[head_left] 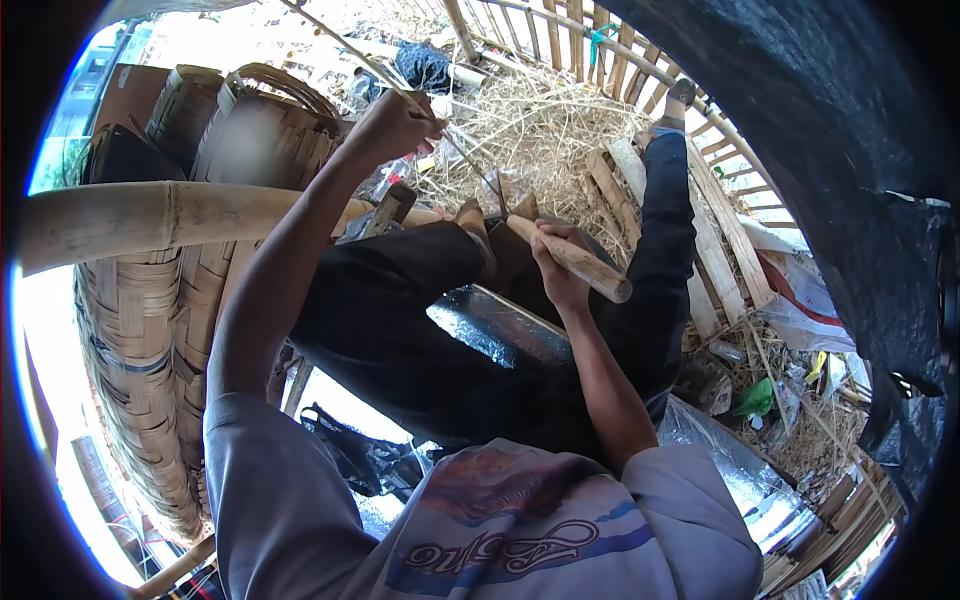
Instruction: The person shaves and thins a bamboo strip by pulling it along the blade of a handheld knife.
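Observation:
My left hand [400, 128] is raised, its fingers closed around a long thin strip [345, 45] that slants from the top edge down towards the middle. In my right hand [562, 262] is a knife with a thick pale wooden handle [598, 274], its butt pointing down to the right. The narrow dark blade [501, 198] stands out beyond the fingers. The strip's lower end meets or passes close to the blade; exact contact is too small to tell. Both hands are above the legs in dark trousers.
A thick bamboo pole [130, 222] crosses the left side, beside woven bamboo baskets [135, 350]. Straw and shavings [530, 130] cover the ground ahead. A slatted bamboo fence [575, 45] curves behind. Dark plastic sheeting [800, 150] hangs at right, above scattered litter.

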Motion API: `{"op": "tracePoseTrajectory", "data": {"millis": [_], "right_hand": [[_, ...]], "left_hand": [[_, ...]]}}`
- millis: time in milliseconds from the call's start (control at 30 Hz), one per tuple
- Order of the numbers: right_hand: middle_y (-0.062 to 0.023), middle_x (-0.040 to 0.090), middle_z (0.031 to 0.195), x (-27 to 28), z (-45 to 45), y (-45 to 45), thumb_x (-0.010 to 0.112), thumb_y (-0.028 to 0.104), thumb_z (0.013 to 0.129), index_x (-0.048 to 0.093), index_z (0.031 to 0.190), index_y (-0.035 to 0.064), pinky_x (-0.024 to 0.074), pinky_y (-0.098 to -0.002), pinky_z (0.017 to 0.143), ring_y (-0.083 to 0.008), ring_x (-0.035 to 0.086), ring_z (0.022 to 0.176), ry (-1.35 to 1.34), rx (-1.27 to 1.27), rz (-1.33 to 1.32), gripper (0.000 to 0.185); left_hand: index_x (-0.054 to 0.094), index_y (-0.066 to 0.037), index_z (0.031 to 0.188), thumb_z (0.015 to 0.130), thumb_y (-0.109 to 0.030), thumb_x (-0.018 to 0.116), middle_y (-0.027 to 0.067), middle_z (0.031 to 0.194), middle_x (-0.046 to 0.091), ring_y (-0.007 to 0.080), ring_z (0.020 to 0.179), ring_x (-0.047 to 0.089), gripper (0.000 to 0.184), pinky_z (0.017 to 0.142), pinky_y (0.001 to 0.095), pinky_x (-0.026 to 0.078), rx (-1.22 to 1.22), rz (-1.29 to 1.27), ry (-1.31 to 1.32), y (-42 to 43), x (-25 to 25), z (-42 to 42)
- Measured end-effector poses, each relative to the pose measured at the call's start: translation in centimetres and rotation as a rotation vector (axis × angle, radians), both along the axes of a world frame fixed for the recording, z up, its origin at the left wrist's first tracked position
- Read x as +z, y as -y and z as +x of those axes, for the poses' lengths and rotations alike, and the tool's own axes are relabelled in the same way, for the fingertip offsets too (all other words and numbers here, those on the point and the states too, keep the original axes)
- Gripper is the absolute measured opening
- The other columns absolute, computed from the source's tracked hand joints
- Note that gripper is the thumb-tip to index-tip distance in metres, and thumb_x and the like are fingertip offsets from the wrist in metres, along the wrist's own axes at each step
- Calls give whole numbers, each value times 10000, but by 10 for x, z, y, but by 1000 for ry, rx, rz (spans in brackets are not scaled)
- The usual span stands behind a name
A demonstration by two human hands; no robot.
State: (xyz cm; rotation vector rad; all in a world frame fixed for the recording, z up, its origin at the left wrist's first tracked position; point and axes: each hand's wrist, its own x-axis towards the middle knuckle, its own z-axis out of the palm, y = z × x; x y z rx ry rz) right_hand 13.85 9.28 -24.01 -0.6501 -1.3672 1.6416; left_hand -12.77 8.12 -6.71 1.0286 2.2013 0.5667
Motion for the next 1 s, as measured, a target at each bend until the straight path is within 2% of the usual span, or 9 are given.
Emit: {"op": "tracePoseTrajectory", "data": {"millis": [267,367,433,567,633,733,800,933,1000], "right_hand": [[-98,679,930,-10,-9,-1,675,77,805,604,912,26,519,-270,771,-131,647,855,154,-52,213,138],[-83,684,880,12,-9,-3,692,74,785,616,895,35,522,-256,732,-115,650,792,-26,-72,90,139],[-86,682,876,6,-9,2,691,64,782,617,891,31,521,-253,733,-114,649,797,140,-45,164,135],[-85,680,870,-1,-11,-2,686,58,785,622,891,29,519,-257,729,-113,646,789,126,-104,202,127],[-94,666,960,11,-5,0,680,90,809,602,926,41,502,-290,806,-153,633,898,2,-23,26,149],[-100,660,987,8,-2,7,669,81,818,599,936,37,502,-296,816,-162,629,913,2,-18,42,143],[-105,654,1002,-17,-1,5,659,45,821,593,950,27,493,-300,843,-163,617,947,245,48,76,146],[-105,669,959,14,-2,-2,679,73,807,619,915,30,504,-291,823,-147,633,920,-48,0,-8,131],[-105,668,961,7,-7,0,678,74,809,619,920,29,503,-291,823,-146,632,921,-37,-1,5,133]], "left_hand": [[651,-11,787,837,-242,669,68,684,682,111,626,667,238,523,253,488,-44,-30,-83,-7,-1,4],[651,-11,789,840,-247,661,66,688,683,104,612,655,242,523,255,484,-52,25,-21,-3,-13,1],[642,-6,809,844,-220,658,75,714,687,106,606,650,218,520,254,492,-75,7,-69,-4,-17,-1],[662,11,811,852,-143,626,95,752,692,135,647,669,163,556,252,531,61,-40,25,-6,0,7],[650,28,804,849,-135,617,117,752,688,138,660,675,173,578,250,546,87,7,134,-3,-9,3],[640,46,826,835,-122,615,129,734,679,154,654,676,171,583,258,554,129,-13,167,0,-7,0],[646,49,838,825,-108,610,122,730,675,164,663,677,162,583,267,560,186,-17,189,0,-8,-2],[641,53,847,817,-108,620,126,761,678,166,697,681,166,598,267,562,165,15,193,3,-7,3],[642,44,855,815,-119,627,122,763,678,166,692,680,169,606,269,562,152,1,161,2,-6,2]]}}
